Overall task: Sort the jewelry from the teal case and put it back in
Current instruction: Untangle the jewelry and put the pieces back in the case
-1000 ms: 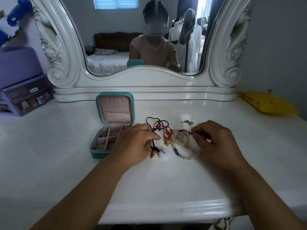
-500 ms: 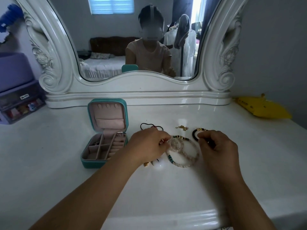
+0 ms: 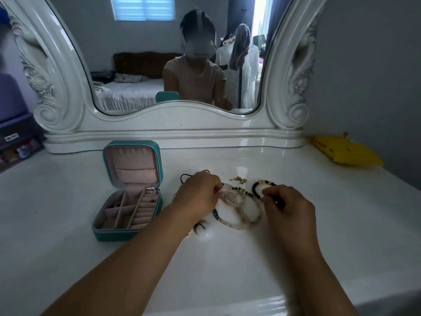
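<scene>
The teal case [image 3: 107,234] stands open on the white dresser top, its pink lid upright and its compartments nearly bare. Right of it lies a tangle of jewelry. My left hand [image 3: 198,196] pinches the pale beaded strand [image 3: 239,221] at its upper left end. My right hand [image 3: 288,207] pinches the black bead bracelet [image 3: 256,190] where it meets the pale strand's right side. A small gold piece [image 3: 238,179] lies behind. A white round pendant [image 3: 206,231] on a dark cord rests by my left wrist. Black cords [image 3: 184,176] show behind my left hand.
A carved white mirror frame [image 3: 173,131] rises at the back of the dresser top [image 3: 227,270]. A yellow packet [image 3: 346,151] lies at the far right. Purple drawers [image 3: 16,142] stand beyond the left edge.
The black bead bracelet has come away from the heap to the upper right with my right hand. My left hand moved from the red cords onto the pale strand. The camera tilted up slightly.
</scene>
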`<state>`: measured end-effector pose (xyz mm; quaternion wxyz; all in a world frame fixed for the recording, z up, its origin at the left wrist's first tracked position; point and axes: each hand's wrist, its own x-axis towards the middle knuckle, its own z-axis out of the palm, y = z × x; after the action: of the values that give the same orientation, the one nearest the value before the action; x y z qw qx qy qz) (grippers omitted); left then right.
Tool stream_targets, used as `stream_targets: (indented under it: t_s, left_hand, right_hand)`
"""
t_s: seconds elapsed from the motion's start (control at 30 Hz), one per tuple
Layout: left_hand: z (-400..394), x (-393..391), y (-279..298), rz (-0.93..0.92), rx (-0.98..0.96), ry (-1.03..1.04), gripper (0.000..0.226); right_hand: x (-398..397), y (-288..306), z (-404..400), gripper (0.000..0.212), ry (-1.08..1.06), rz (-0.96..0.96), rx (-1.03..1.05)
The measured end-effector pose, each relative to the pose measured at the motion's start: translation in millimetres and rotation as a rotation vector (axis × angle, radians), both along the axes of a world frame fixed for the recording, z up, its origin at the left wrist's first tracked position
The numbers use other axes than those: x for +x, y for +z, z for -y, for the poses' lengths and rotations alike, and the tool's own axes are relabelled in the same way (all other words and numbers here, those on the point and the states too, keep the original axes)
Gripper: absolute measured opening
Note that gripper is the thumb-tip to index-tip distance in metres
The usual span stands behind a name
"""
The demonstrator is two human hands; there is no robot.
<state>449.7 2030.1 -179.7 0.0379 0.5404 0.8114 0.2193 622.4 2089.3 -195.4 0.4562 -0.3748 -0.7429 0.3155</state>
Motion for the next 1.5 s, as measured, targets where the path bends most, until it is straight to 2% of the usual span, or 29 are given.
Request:
stream_targets:
  t_s: [0.2,0.3,0.37,0.43,0.6,0.87,1.0,1.13,1.23,1.33,1.5]
  left_hand:
    - [4.3,-0.7,-5.6,-0.026,0.099,0.040,0.029]
    - [6.2,3.7,-6.4,0.069,0.171,-0.088,0.032]
    - [6.5,5.5,-7.3,0.128,0.155,-0.213,0.034]
    - [6.8,4.1,-8.4,0.115,0.117,-0.251,0.034]
    - [6.9,-7.3,-9.0,-0.001,0.050,-0.126,0.034]
    - [9.9,-6.7,-2.5,0.097,0.247,-0.061,0.041]
    - [11.8,-9.0,-2.2,0.094,0.261,-0.029,0.037]
    - [12.5,-7.7,-1.8,0.101,0.250,-0.037,0.037]
    - [12.9,-7.0,-1.6,0.103,0.222,-0.038,0.037]
    - [13.2,-6.7,-1.9,0.106,0.210,-0.037,0.036]
    - [13.8,-7.4,-2.6,0.114,0.212,-0.038,0.036]
  right_hand:
    - [-0.8,-0.7,-1.5,0.017,-0.019,0.011,-0.045]
    - [-1.5,3.2,-3.8,0.021,0.001,0.004,-0.064]
    - [-2.2,8.3,-7.9,0.019,0.017,0.025,-0.084]
    - [-3.6,13.6,-15.6,0.015,0.032,0.069,-0.089]
    - [-9.1,21.5,-43.1,0.014,0.060,0.228,-0.084]
    - [-34.0,28.9,-67.6,0.025,0.158,0.493,0.008]
    - [-49.3,26.6,-69.9,0.045,0.270,0.642,0.078]
    - [-51.7,20.5,-66.7,0.036,0.319,0.761,0.144]
    - [-48.2,14.2,-77.1,0.040,0.240,0.802,0.131]
    - [-43.4,15.2,-84.0,0.045,0.200,0.750,0.047]
    - [-22.8,25.7,-81.2,0.046,0.151,0.386,-0.087]
